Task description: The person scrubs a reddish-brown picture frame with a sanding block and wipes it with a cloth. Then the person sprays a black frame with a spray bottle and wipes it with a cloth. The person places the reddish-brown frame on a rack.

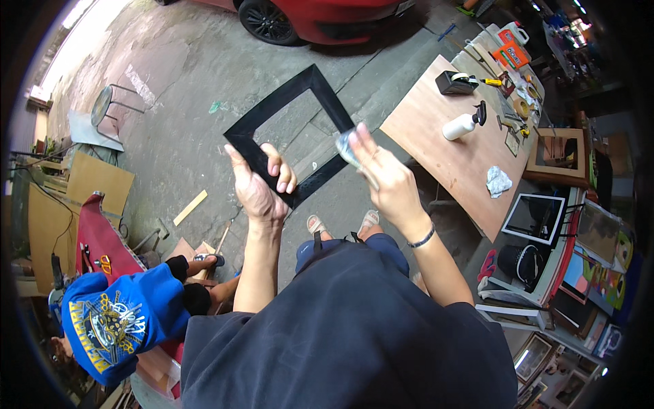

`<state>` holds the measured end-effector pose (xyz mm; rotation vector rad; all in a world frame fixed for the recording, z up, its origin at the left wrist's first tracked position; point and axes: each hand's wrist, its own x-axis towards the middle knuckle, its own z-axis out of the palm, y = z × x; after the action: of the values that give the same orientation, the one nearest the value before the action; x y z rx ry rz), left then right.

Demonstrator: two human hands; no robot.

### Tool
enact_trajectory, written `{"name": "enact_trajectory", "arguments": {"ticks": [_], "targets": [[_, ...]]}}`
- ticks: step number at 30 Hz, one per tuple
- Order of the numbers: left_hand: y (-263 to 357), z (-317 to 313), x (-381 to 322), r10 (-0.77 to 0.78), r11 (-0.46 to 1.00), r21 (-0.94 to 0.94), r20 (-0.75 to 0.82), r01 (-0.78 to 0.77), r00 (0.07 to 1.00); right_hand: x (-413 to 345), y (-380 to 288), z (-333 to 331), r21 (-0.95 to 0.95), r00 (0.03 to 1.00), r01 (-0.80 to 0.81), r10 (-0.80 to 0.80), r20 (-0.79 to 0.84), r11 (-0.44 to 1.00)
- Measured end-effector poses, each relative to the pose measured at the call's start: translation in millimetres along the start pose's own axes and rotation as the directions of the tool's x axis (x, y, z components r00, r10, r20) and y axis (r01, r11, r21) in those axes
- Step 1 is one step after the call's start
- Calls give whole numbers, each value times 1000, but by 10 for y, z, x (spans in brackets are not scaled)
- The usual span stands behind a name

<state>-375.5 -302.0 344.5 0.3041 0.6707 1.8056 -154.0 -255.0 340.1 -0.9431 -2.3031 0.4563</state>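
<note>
My left hand [263, 189] grips the lower left side of a black picture frame [276, 110], with the fingers curled through its opening. The frame is held up tilted in front of me, above the concrete floor. A crumpled pale cloth [347, 148] is pinched in my right hand [386, 171] and lies against the frame's right side. To the right, a white spray bottle [458, 127] with a black trigger head lies on a plywood-topped table [426, 138], and a second crumpled cloth [498, 182] rests near the table's lower end.
A tape dispenser [456, 83], tape rolls and tools crowd the table's far side. Several frames stand at the right, among them a white-edged one [534, 218]. A person in a blue shirt [127, 317] is at lower left beside a red surface [104, 240]. A red car [337, 20] stands ahead.
</note>
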Motion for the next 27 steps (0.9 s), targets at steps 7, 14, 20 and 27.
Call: {"name": "enact_trajectory", "arguments": {"ticks": [7,14,20,27], "targets": [[-553,111,-252,-26,989,-145,-10,24,1000,622,-2,-206,551,919,-292,389,-65,782],[-359,-41,-237,-165,984,129,423,122,891,895,649,-802,467,986,94,-148,80,879],[-479,652,-73,-206,895,433,183,110,961,1168,902,-759,316,901,428,-427,-75,847],[-1048,733,-138,251,881,426,-46,-208,967,672,776,-221,119,947,130,-88,-310,984]]}}
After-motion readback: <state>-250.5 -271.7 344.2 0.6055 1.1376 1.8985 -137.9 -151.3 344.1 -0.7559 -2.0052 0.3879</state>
